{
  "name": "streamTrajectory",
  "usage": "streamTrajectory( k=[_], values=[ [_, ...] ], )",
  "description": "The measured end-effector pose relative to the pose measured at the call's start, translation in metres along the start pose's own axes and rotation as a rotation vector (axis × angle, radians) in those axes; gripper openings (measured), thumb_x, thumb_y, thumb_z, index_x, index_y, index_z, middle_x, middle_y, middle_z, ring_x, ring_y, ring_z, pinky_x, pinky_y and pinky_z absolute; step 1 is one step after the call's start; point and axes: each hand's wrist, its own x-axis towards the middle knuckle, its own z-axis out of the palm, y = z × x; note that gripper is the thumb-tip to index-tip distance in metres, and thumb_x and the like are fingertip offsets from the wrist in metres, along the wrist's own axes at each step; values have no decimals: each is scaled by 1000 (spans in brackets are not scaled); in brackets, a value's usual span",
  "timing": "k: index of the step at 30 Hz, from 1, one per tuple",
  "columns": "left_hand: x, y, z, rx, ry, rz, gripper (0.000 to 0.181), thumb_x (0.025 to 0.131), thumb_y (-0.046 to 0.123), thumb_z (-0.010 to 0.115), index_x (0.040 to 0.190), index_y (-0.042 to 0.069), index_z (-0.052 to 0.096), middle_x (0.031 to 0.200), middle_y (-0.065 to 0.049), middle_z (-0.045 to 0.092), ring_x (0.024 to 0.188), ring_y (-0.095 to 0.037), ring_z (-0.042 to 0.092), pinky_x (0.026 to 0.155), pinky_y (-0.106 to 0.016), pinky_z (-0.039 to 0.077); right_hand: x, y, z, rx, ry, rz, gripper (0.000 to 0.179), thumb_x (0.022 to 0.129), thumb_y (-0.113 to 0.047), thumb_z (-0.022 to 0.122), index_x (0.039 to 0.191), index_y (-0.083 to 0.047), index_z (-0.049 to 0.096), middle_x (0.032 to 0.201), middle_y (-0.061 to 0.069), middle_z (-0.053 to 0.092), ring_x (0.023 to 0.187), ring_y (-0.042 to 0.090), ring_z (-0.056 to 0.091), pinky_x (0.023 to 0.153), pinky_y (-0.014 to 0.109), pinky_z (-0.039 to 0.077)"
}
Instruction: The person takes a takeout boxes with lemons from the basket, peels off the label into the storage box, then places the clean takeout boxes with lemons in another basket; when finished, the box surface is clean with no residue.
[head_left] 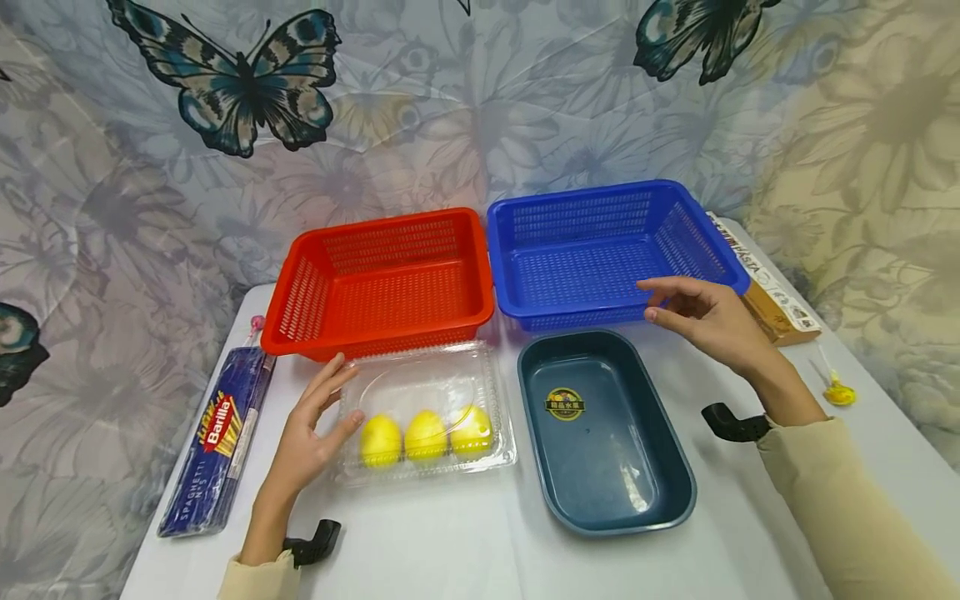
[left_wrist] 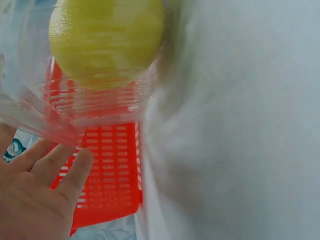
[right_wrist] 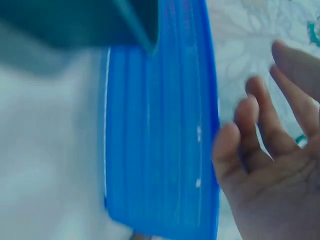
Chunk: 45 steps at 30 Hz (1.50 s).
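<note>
A clear plastic clamshell box (head_left: 420,383) lies on the table with three smooth yellow egg-shaped things (head_left: 426,435) along its near side. At the box's left edge is my left hand (head_left: 307,437), its fingers spread and extended beside the plastic; a yellow one (left_wrist: 107,42) shows large in the left wrist view. My right hand (head_left: 705,321) hovers at the near right rim of the blue basket (head_left: 577,267), fingers loosely bent around nothing. Below and left of that hand sits a dark teal tray (head_left: 592,467) with a round gold-and-black sticker.
Left of the blue basket, a red basket (head_left: 397,283) stands behind the box. A blue Barilla spaghetti pack (head_left: 217,442) and a pink lollipop (head_left: 257,323) lie at the left edge. On the right are a pasta box (head_left: 780,312) and a yellow-wrapped lollipop (head_left: 838,392).
</note>
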Motion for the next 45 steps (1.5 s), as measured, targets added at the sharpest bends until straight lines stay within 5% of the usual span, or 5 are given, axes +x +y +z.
streamTrajectory(
  k=[7,12,18,23,45],
  values=[
    [-9,-2,-5,47,6,-45,53,91,4,71,142,13,60,164,-15,36,148,3,32,114,-13,33,5,31,-20,-184,274,-33,40,92,-16,76,131,-12,70,102,-26,58,87,1,51,73,15,39],
    [-11,-2,-6,92,-9,-60,52,91,7,71,141,17,62,164,-13,36,151,1,28,119,-44,34,7,49,-32,-289,341,-33,48,92,-19,75,137,-7,64,133,12,64,117,25,44,95,49,25],
    [-13,0,-6,83,-43,-105,51,94,10,68,144,15,58,164,-15,35,152,-27,33,109,-11,37,13,68,-45,-405,262,49,66,97,-36,67,153,-9,46,157,29,40,130,59,27,93,71,13],
    [-12,7,-7,36,-141,-247,52,101,21,63,151,22,49,162,-12,39,146,-41,38,113,-52,44,17,76,-50,-458,192,109,76,97,-48,61,159,-11,34,164,25,31,132,60,23,91,71,14],
    [0,-1,-20,-169,-420,-283,52,106,16,52,153,16,29,80,-5,48,71,-20,53,66,-36,44,33,78,-57,-503,76,150,92,97,-57,53,164,-9,12,171,19,10,139,63,14,95,72,12]
  ],
)
